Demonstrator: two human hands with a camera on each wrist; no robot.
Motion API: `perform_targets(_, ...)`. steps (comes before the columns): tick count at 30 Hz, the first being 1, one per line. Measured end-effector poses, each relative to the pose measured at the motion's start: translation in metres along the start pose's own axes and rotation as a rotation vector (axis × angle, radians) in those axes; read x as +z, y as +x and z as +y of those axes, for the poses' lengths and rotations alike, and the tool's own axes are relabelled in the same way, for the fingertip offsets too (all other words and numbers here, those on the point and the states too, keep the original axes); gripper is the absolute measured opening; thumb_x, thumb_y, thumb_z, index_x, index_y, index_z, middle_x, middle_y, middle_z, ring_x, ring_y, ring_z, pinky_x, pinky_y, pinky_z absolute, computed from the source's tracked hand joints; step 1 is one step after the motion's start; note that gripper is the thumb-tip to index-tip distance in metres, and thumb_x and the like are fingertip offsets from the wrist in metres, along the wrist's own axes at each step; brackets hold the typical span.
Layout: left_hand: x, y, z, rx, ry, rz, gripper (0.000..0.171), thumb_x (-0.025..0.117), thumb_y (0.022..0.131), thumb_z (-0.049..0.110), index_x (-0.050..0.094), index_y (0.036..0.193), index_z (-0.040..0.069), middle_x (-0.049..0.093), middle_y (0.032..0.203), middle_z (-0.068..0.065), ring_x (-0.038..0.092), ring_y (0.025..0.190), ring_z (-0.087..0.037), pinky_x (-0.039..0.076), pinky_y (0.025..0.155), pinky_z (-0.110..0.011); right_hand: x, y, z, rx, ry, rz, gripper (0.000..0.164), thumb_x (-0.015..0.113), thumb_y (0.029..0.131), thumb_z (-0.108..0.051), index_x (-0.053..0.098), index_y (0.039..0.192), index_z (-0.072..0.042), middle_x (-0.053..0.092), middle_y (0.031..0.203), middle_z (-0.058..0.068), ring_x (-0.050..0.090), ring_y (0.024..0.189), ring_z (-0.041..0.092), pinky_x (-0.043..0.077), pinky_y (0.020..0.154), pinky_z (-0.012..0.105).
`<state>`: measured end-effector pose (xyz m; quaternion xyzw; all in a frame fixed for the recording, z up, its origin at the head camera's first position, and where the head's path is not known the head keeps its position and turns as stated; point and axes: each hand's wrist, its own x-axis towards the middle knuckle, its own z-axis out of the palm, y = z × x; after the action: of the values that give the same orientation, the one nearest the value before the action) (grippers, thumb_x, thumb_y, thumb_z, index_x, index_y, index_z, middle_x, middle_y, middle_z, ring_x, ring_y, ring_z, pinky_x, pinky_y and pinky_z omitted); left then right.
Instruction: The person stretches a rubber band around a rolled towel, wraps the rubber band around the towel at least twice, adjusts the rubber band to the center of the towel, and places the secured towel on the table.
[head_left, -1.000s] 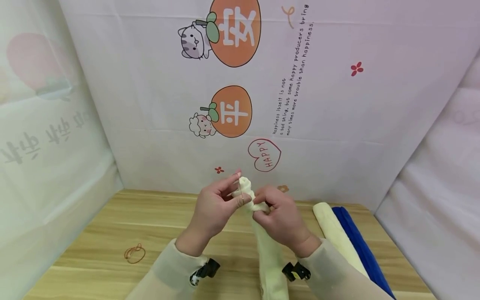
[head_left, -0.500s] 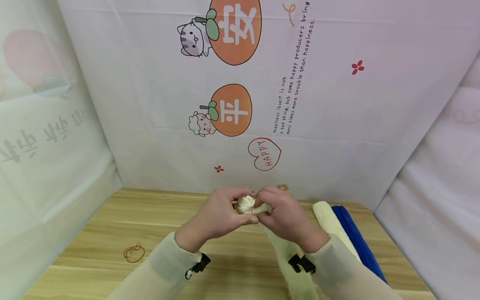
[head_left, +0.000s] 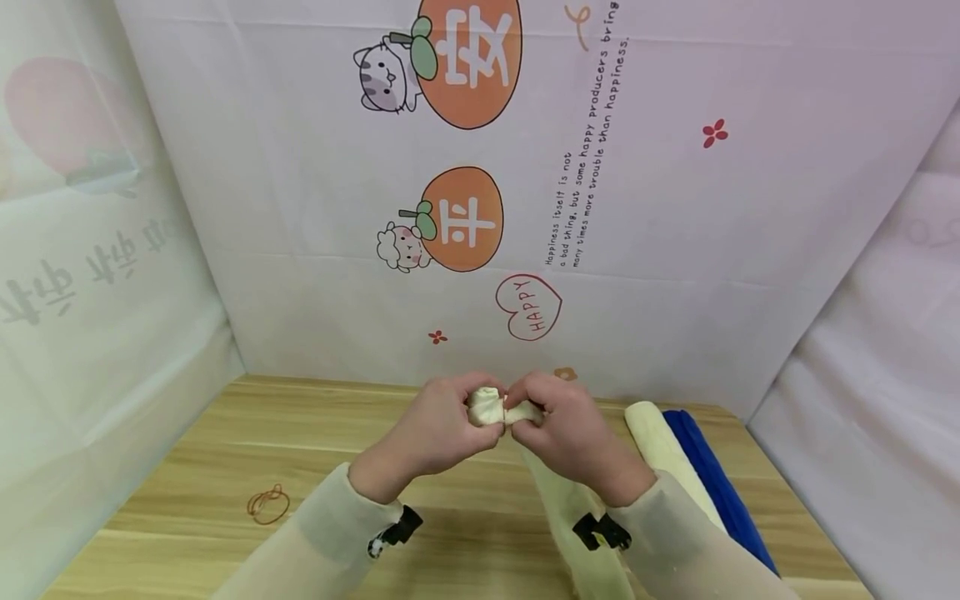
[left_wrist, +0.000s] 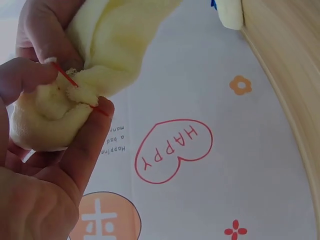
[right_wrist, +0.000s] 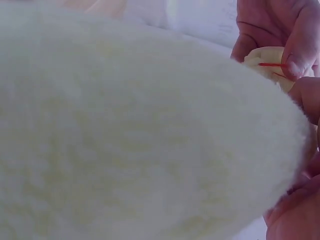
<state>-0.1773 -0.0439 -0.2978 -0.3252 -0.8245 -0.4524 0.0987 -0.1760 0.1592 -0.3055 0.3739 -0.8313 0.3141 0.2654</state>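
Note:
A cream towel hangs from both hands, its top end bunched into a knob. My left hand holds this bunched end between thumb and fingers. A thin red rubber band crosses the gathered cloth, stretched between the left thumb and a fingertip in the left wrist view. Just beyond the band, my right hand pinches the towel's narrowed neck. In the right wrist view, the hanging cloth covers much of the picture and hides part of the right hand.
Another reddish rubber band lies loose on the wooden table at left. On the right lie a rolled cream towel and a rolled blue towel, side by side. White printed cloth walls the back and sides.
Both hands have come lower, and the left hand has turned so the bunched end points left. The band now sits at the neck beside the right fingertips. The hanging towel has swung right.

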Motion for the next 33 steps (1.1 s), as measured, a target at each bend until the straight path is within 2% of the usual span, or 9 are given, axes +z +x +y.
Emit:
perform_targets(3, -0.002, 0.001, 0.001, -0.080, -0.081, -0.013, 0.019, 0.075, 0.080, 0.012, 0.067, 0.096, 0.018, 0.063, 0.075, 0.004, 0.055, 0.060, -0.011, 0.049, 0.053, -0.028, -0.001, 0.000, -0.002, 0.031, -0.017, -0.006, 0.026, 0.068, 0.076, 0.006, 0.067, 0.091, -0.015, 0.063, 0.091, -0.008, 0.050, 0.069, 0.006, 0.047, 0.057, 0.023)
perform_targets(8, -0.008, 0.005, -0.002, -0.228, -0.326, -0.041, 0.015, 0.073, 0.083, 0.011, 0.065, 0.095, 0.009, 0.062, 0.080, -0.005, 0.055, 0.065, -0.015, 0.048, 0.058, -0.029, -0.003, 0.003, -0.006, 0.125, -0.052, -0.041, 0.025, 0.069, 0.081, 0.003, 0.070, 0.098, -0.015, 0.061, 0.087, -0.009, 0.048, 0.067, 0.006, 0.048, 0.059, 0.025)
perform_targets(12, -0.009, 0.008, -0.005, -0.299, -0.556, -0.053, 0.021, 0.069, 0.084, 0.003, 0.061, 0.103, 0.000, 0.061, 0.093, -0.011, 0.061, 0.076, -0.020, 0.056, 0.067, -0.034, -0.003, 0.006, -0.008, 0.167, -0.046, -0.072, 0.024, 0.070, 0.084, 0.002, 0.070, 0.100, -0.015, 0.062, 0.090, -0.008, 0.050, 0.068, 0.007, 0.050, 0.062, 0.026)
perform_targets(15, -0.009, 0.010, -0.008, -0.342, -0.664, -0.040, 0.027, 0.068, 0.086, 0.001, 0.058, 0.109, -0.005, 0.058, 0.101, -0.014, 0.064, 0.083, -0.023, 0.058, 0.072, -0.039, -0.002, 0.007, -0.007, 0.173, -0.038, -0.077, 0.023, 0.070, 0.086, 0.002, 0.070, 0.101, -0.015, 0.063, 0.092, -0.007, 0.051, 0.068, 0.007, 0.051, 0.063, 0.026)
perform_targets(24, -0.008, 0.013, -0.010, -0.412, -0.682, 0.044, 0.022, 0.073, 0.085, 0.002, 0.058, 0.101, -0.003, 0.057, 0.097, -0.015, 0.063, 0.082, -0.024, 0.059, 0.072, -0.041, 0.000, 0.007, -0.002, 0.161, -0.047, -0.074, 0.023, 0.075, 0.087, 0.000, 0.070, 0.104, -0.014, 0.067, 0.098, -0.005, 0.060, 0.080, 0.007, 0.055, 0.071, 0.030)
perform_targets(27, -0.007, 0.015, -0.010, -0.417, -0.704, 0.071, 0.026, 0.071, 0.087, 0.000, 0.058, 0.109, -0.003, 0.057, 0.102, -0.018, 0.064, 0.083, -0.025, 0.059, 0.072, -0.041, -0.001, 0.007, -0.004, 0.203, -0.052, -0.094, 0.022, 0.074, 0.089, -0.004, 0.069, 0.108, -0.013, 0.066, 0.102, -0.004, 0.061, 0.086, 0.009, 0.055, 0.072, 0.030)
perform_targets(30, -0.008, 0.014, -0.010, -0.425, -0.715, 0.106, 0.031, 0.070, 0.089, -0.002, 0.059, 0.118, -0.001, 0.056, 0.106, -0.020, 0.064, 0.082, -0.025, 0.059, 0.070, -0.040, -0.003, 0.006, -0.009, 0.240, -0.101, -0.106, 0.025, 0.075, 0.089, -0.009, 0.069, 0.113, -0.011, 0.064, 0.110, -0.001, 0.059, 0.097, 0.015, 0.054, 0.079, 0.035)
perform_targets(32, -0.008, 0.014, -0.010, -0.429, -0.712, 0.123, 0.031, 0.069, 0.089, -0.003, 0.060, 0.119, -0.001, 0.056, 0.106, -0.020, 0.064, 0.080, -0.025, 0.060, 0.068, -0.040, -0.005, 0.005, -0.013, 0.247, -0.132, -0.077, 0.024, 0.076, 0.088, -0.010, 0.069, 0.112, -0.010, 0.061, 0.111, 0.001, 0.057, 0.102, 0.019, 0.052, 0.084, 0.038)
perform_targets(33, -0.008, 0.014, -0.011, -0.431, -0.707, 0.129, 0.029, 0.069, 0.089, -0.003, 0.061, 0.116, -0.001, 0.056, 0.105, -0.020, 0.064, 0.078, -0.025, 0.060, 0.068, -0.040, -0.005, 0.004, -0.016, 0.249, -0.146, -0.055, 0.022, 0.076, 0.088, -0.010, 0.070, 0.108, -0.010, 0.060, 0.108, 0.001, 0.056, 0.098, 0.019, 0.052, 0.082, 0.039)
